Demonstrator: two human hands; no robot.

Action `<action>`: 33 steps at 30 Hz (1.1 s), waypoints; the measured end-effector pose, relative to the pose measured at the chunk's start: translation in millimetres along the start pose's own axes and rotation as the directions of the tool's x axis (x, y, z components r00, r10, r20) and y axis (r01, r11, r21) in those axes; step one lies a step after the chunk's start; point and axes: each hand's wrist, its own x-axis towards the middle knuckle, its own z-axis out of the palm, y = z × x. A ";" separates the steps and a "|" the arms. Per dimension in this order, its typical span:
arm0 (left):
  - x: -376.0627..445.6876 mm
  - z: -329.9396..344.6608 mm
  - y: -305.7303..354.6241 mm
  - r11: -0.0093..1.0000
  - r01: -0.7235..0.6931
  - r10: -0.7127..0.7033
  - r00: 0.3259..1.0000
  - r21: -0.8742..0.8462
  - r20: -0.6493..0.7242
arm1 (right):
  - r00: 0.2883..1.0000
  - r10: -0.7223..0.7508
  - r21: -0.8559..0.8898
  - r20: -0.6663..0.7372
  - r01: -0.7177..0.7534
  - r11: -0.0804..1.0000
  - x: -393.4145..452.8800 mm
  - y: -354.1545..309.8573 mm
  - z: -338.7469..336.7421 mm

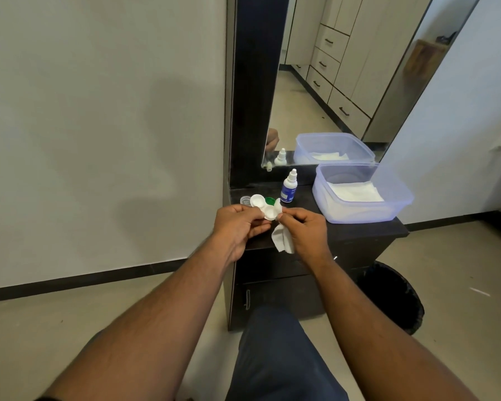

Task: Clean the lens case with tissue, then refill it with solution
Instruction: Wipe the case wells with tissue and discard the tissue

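Note:
My left hand (237, 227) grips a white lens case (263, 207) just above the front of the dark counter (359, 230). My right hand (304, 227) pinches a white tissue (282, 241) against the right end of the case, and the rest of the tissue hangs down below my fingers. A green cap (270, 201) lies on the counter right behind the case, and a small clear cap (245, 200) lies to its left. The white solution bottle (289, 187) with a blue label stands upright behind the case, capped.
A translucent blue tub (399, 198) holding white tissues stands on the counter's right side. A mirror (344, 82) leans behind the counter. A black bin (394, 296) stands on the floor to the right, under the counter. My knee (275, 354) is in front of the cabinet.

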 end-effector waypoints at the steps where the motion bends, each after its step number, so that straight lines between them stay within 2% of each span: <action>1: 0.3 -0.2 0.6 0.999 -0.002 0.002 1.000 -0.032 -0.010 | 1.000 0.012 0.001 0.015 -0.012 1.000 0.1 -0.6 -0.7; 4: 1.4 0.2 1.9 0.990 -0.005 0.002 1.000 -0.142 -0.020 | 0.997 0.015 -0.021 0.077 -0.013 1.000 -0.5 -2.2 -0.7; 8: 0.0 6.6 -0.8 0.990 0.000 -0.001 1.000 -0.142 0.000 | 1.000 -0.013 0.049 0.006 0.012 0.999 -2.7 -2.7 1.5; 12: -3.6 14.1 -4.7 0.980 -0.007 -0.003 0.999 -0.201 -0.050 | 0.993 -0.070 -0.050 0.100 0.076 0.996 -7.5 -3.1 4.5; 16: -3.0 17.1 -10.1 0.967 -0.011 -0.004 0.998 -0.255 -0.060 | 0.999 -0.026 0.109 -0.043 0.030 0.994 -5.7 -4.6 4.7; 18: -2.7 17.3 -9.9 0.966 -0.013 -0.006 0.997 -0.260 -0.073 | 0.999 -0.032 0.078 -0.035 0.035 0.996 -6.8 -3.9 5.9; 21: -3.1 15.7 -10.0 0.973 -0.021 0.004 0.997 -0.231 -0.076 | 0.998 -0.061 0.003 0.012 0.061 0.998 -9.4 -3.7 7.2; 25: -3.3 13.8 -10.6 0.980 -0.030 0.019 0.998 -0.197 -0.061 | 0.992 0.015 0.196 -0.123 0.009 0.981 -6.1 -4.7 5.1; 29: -2.5 11.0 -11.8 0.991 -0.065 0.061 0.997 -0.120 -0.038 | 0.999 0.034 0.142 -0.006 -0.033 0.989 -6.2 -5.5 0.8; 33: -3.1 8.9 -12.5 0.989 -0.125 0.121 0.991 0.082 0.051 | 0.997 0.070 0.187 0.036 -0.075 0.980 -2.9 -3.5 -6.2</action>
